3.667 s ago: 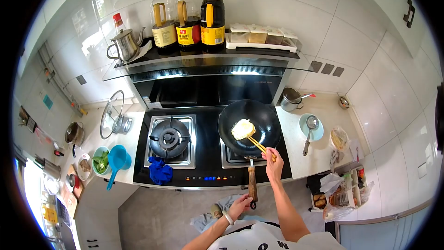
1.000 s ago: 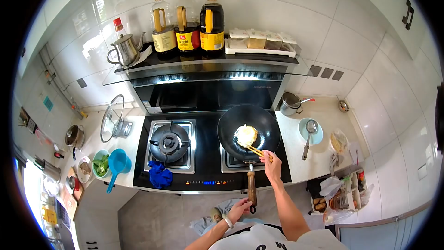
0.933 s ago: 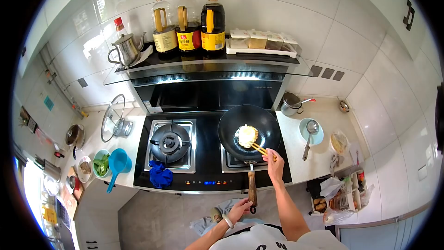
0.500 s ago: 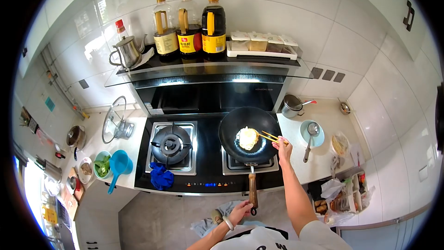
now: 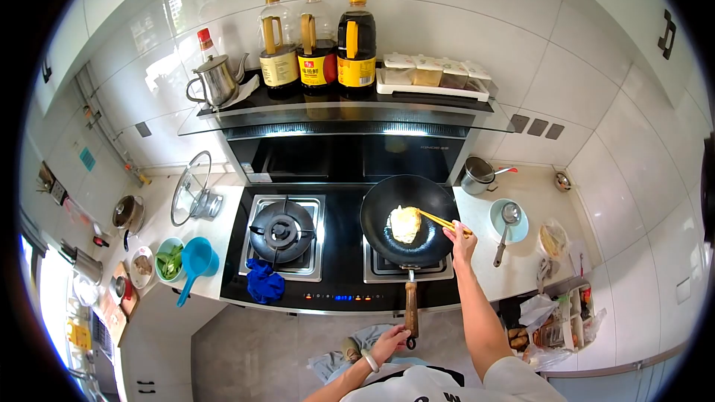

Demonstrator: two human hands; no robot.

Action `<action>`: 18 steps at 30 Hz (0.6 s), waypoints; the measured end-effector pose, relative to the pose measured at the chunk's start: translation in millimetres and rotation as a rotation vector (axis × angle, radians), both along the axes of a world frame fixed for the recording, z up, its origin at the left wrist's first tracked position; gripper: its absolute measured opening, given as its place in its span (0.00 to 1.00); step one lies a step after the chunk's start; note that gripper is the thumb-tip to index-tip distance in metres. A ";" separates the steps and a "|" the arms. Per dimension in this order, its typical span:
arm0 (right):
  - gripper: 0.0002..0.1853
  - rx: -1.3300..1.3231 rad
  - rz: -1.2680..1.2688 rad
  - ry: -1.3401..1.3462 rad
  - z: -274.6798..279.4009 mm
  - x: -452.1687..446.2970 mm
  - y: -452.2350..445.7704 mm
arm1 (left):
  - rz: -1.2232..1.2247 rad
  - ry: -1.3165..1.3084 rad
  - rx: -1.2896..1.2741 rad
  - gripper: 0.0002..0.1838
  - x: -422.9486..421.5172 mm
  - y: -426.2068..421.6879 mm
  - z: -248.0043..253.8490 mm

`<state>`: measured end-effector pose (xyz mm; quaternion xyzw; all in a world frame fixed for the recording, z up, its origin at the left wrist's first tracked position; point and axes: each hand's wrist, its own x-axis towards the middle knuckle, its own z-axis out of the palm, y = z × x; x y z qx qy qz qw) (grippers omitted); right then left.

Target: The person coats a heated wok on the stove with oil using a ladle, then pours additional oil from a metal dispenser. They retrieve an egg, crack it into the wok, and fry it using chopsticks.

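Note:
A black wok [image 5: 377,237] with a wooden handle [image 5: 411,305] sits on the right burner. Inside it lies a pale yellow-white fried egg [image 5: 405,225], a little left of the chopstick tips. My right hand [image 5: 462,244] is closed around a pair of yellow chopsticks [image 5: 438,219], whose tips reach the egg's right edge. Down at the near end of the wok handle, my left hand [image 5: 390,342] has its fingers closed on the handle.
Left of the wok are a bare burner [image 5: 281,231] and a blue cloth [image 5: 264,281]. A blue dipper [image 5: 197,257] and a bowl of greens [image 5: 170,259] stand farther left. To the right, a ladle [image 5: 510,214] rests in a light bowl [image 5: 497,216]. Sauce bottles [image 5: 316,67] line the shelf.
The whole view has shifted slightly to the right. Chopstick tips have come closer to the egg, touching its right edge. My left hand stays on the wok handle.

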<state>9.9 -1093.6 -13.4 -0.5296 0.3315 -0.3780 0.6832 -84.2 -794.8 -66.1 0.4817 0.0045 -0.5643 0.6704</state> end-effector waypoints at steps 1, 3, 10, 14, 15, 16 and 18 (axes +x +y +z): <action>0.17 -0.003 0.001 -0.035 2.5 -0.6 2.6 | 0.000 0.003 -0.006 0.18 0.3 0.3 0.7; 0.18 -0.007 0.002 -0.070 6.6 -1.1 7.9 | -0.004 0.001 -0.011 0.18 0.2 0.8 -1.2; 0.18 -0.114 0.057 -0.123 15.4 -1.5 26.5 | -0.010 -0.005 0.002 0.22 0.0 1.7 0.2; 0.16 -0.213 0.181 -0.103 25.1 -9.8 55.3 | -0.012 0.007 -0.013 0.22 -0.1 1.6 -0.9; 0.16 -0.249 0.216 -0.084 27.8 -13.9 64.2 | -0.014 -0.008 -0.002 0.22 -0.1 1.5 -1.3; 0.15 -0.282 0.252 -0.066 30.7 -17.9 73.3 | -0.015 -0.023 0.009 0.23 0.1 1.6 -2.0; 0.14 -0.366 0.314 -0.032 30.1 -25.8 88.1 | -0.021 -0.029 -0.002 0.23 0.8 2.0 -4.2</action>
